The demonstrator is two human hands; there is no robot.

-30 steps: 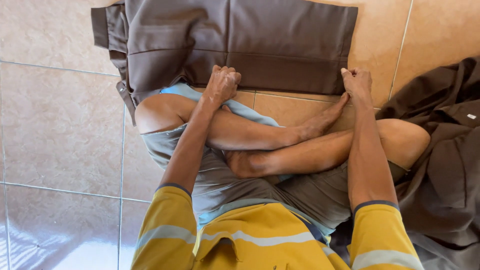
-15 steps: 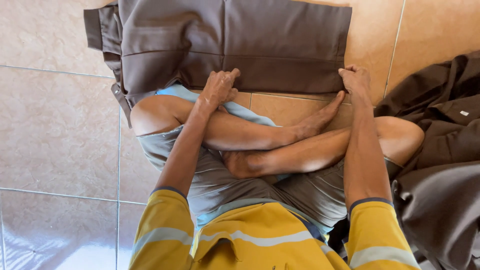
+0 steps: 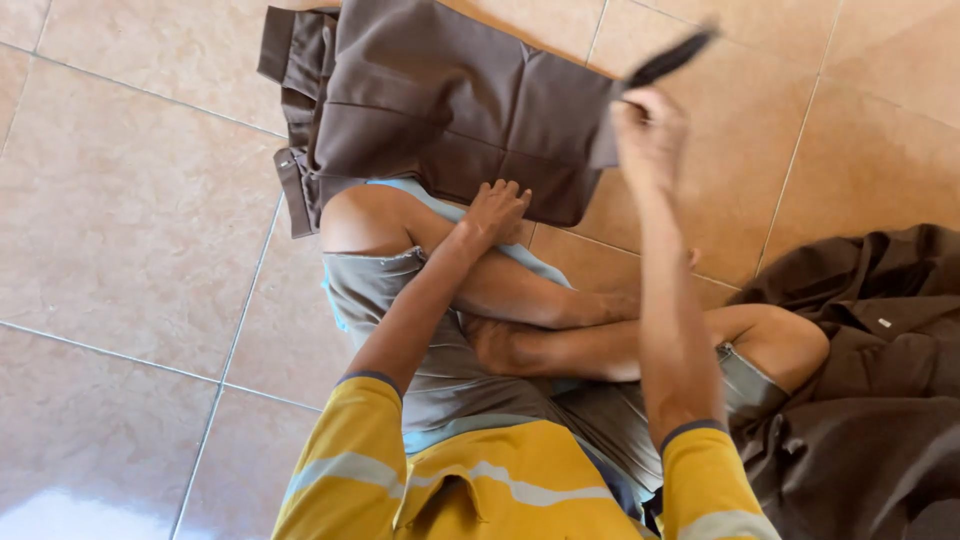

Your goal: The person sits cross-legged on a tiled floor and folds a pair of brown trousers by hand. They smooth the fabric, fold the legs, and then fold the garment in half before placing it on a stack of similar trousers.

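Right hand (image 3: 650,135): grip closed, pinching the right edge of the brown trousers (image 3: 450,110) and lifting that edge off the floor; lifted corner blurred. Left hand (image 3: 495,210): fingers spread flat, no grip closed, pressing the near edge of the same trousers just above the knee. Tiled floor (image 3: 130,230), tan, carries everything. Trousers lie folded ahead of the crossed legs, waistband to the left. Dark brown cloth heap (image 3: 870,400) at right, well apart from the trousers.
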